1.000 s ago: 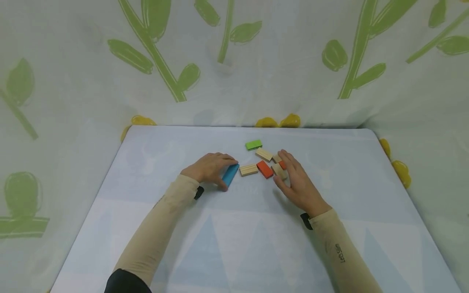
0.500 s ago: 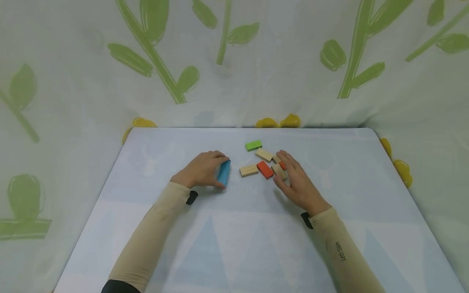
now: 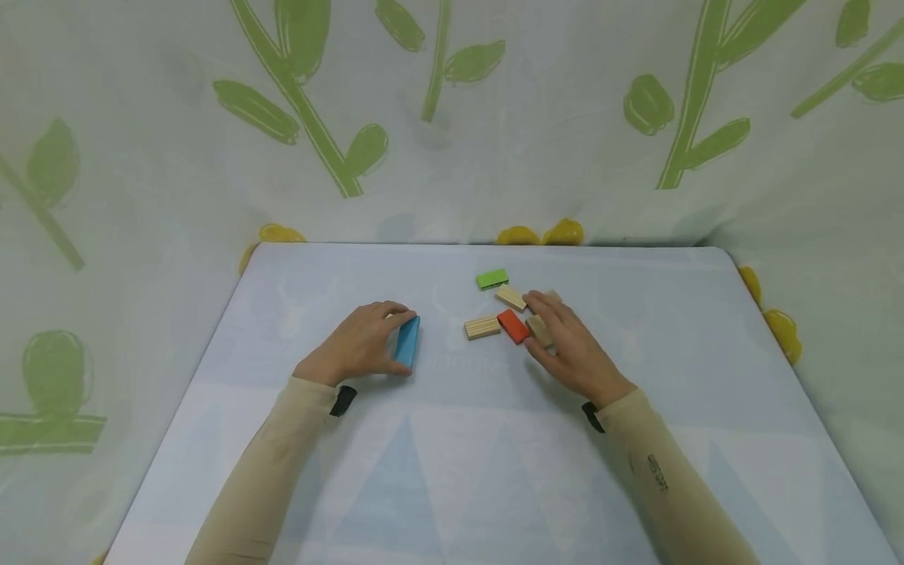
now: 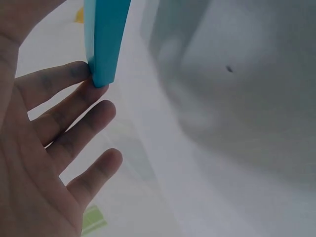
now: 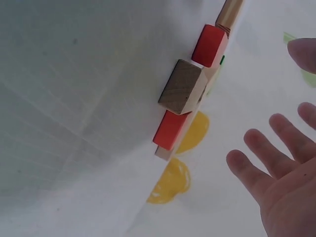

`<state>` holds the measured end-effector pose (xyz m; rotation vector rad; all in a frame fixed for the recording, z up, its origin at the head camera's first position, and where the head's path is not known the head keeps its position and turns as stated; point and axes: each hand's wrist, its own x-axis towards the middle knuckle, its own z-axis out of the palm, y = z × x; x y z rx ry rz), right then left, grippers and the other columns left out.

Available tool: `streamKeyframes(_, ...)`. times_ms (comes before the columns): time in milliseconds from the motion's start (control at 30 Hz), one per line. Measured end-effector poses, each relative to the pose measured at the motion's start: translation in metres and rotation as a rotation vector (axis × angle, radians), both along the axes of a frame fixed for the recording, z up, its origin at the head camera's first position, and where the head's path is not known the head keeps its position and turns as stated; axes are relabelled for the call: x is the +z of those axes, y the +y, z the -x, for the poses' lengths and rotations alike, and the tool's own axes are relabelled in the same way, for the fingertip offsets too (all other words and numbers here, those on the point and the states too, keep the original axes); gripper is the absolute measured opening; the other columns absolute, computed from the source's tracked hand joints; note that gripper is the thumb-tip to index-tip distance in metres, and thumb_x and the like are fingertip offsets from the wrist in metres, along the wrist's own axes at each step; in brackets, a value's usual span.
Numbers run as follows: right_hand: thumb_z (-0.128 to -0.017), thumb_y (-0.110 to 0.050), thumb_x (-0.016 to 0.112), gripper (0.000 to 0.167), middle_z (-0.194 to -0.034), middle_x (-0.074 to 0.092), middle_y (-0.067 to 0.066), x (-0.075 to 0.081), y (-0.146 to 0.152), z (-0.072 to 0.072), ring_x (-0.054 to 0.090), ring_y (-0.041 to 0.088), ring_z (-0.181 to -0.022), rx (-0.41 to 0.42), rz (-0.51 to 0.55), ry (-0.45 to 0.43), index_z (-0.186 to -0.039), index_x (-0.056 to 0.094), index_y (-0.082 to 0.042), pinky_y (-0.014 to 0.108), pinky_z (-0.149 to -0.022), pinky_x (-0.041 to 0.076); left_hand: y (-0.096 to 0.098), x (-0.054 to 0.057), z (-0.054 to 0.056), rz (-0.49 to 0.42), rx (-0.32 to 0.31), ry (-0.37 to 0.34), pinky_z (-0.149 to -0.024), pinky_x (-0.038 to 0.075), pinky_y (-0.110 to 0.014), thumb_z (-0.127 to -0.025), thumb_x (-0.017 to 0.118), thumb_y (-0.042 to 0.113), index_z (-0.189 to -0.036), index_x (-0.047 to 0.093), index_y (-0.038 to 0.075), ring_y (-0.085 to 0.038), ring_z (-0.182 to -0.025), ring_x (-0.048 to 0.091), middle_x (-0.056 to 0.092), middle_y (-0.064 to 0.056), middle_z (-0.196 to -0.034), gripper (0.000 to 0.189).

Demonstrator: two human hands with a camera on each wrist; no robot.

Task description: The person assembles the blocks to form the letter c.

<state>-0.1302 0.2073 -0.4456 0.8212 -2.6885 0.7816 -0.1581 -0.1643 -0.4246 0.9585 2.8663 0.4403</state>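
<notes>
My left hand (image 3: 360,341) pinches a long blue block (image 3: 407,343) by its two ends, thumb at the near end and fingers at the far end. In the left wrist view the index and middle fingertips press against one end of the blue block (image 4: 106,39), the other fingers spread away from it. My right hand (image 3: 575,353), fingers loosely extended and holding nothing, hovers by the right side of a block cluster. Near it lie a red block (image 3: 513,326) and a plain wooden block (image 3: 540,330). A second red block (image 5: 171,129) shows in the right wrist view.
Left of the red block lies a grooved wooden block (image 3: 482,326). Behind are another wooden block (image 3: 511,297) and a green block (image 3: 492,278). All rest on a pale table (image 3: 452,455) with blue triangles; a leaf-patterned cloth (image 3: 537,157) hangs behind its far edge.
My left hand has carried the blue block leftward, away from the grooved wooden block. My right hand has shifted slightly left and now covers the second red block in the head view.
</notes>
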Motion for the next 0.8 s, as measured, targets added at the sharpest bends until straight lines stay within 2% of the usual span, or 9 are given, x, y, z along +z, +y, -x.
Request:
streamKeyframes(300, -0.089, -0.009, 0.078, 0.073, -0.150, 0.049, 0.014, -0.003, -0.017, 0.019, 0.048, 0.029, -0.136, 0.155, -0.042, 0.041, -0.153, 0.043, -0.008, 0.046, -0.108, 0.046, -0.020, -0.005, -0.019, -0.019, 0.001, 0.033, -0.106, 0.045, -0.050, -0.068, 0.093, 0.048, -0.142, 0.058, 0.004, -0.034, -0.122, 0.057, 0.057, -0.014, -0.137, 0.093)
streamKeyframes(467, -0.091, -0.012, 0.076, 0.067, -0.149, 0.050, 0.013, 0.000, -0.028, 0.026, 0.047, 0.029, -0.138, 0.199, -0.083, 0.019, -0.150, 0.046, -0.007, 0.045, -0.110, 0.044, -0.027, -0.012, -0.026, -0.015, 0.025, 0.014, -0.106, 0.045, -0.050, -0.069, 0.093, 0.048, -0.143, 0.057, 0.005, -0.034, -0.122, 0.056, 0.057, -0.013, -0.138, 0.093)
streamKeyframes(600, -0.092, -0.012, 0.075, 0.064, -0.147, 0.051, 0.015, 0.006, -0.034, 0.031, 0.045, 0.030, -0.139, 0.189, -0.133, -0.025, -0.149, 0.047, -0.007, 0.046, -0.111, 0.042, -0.029, -0.016, -0.030, -0.021, 0.032, 0.005, -0.106, 0.045, -0.051, -0.069, 0.092, 0.048, -0.144, 0.056, 0.005, -0.034, -0.122, 0.056, 0.056, -0.013, -0.139, 0.093)
streamKeyframes(800, -0.091, -0.013, 0.077, 0.064, -0.143, 0.054, 0.018, 0.006, -0.034, 0.035, 0.050, 0.033, -0.133, 0.115, -0.204, -0.144, -0.148, 0.049, -0.007, 0.047, -0.107, 0.046, -0.033, -0.017, -0.034, -0.016, 0.045, 0.004, -0.105, 0.045, -0.051, -0.068, 0.093, 0.047, -0.144, 0.056, 0.004, -0.035, -0.122, 0.056, 0.056, -0.014, -0.139, 0.095)
